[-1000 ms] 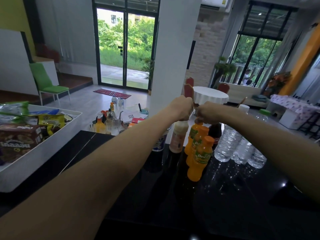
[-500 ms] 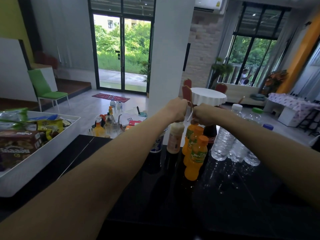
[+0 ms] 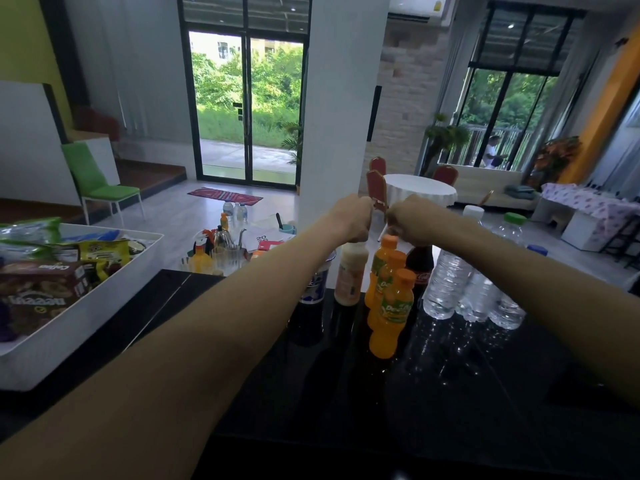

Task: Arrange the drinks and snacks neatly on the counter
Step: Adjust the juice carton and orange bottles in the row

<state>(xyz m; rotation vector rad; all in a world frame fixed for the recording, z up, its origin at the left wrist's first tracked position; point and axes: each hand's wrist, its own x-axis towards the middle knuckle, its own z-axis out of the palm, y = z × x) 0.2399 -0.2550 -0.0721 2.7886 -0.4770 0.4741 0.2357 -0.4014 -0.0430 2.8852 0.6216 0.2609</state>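
Left hand (image 3: 349, 220) grips the cream bottle (image 3: 349, 277), right hand (image 3: 412, 220) the cola bottle (image 3: 420, 268) (both upright)

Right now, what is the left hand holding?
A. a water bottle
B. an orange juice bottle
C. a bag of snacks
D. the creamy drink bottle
D: the left hand curls round the top of the cream-coloured drink bottle standing on the black counter, while the right hand grips the top of the dark cola bottle.
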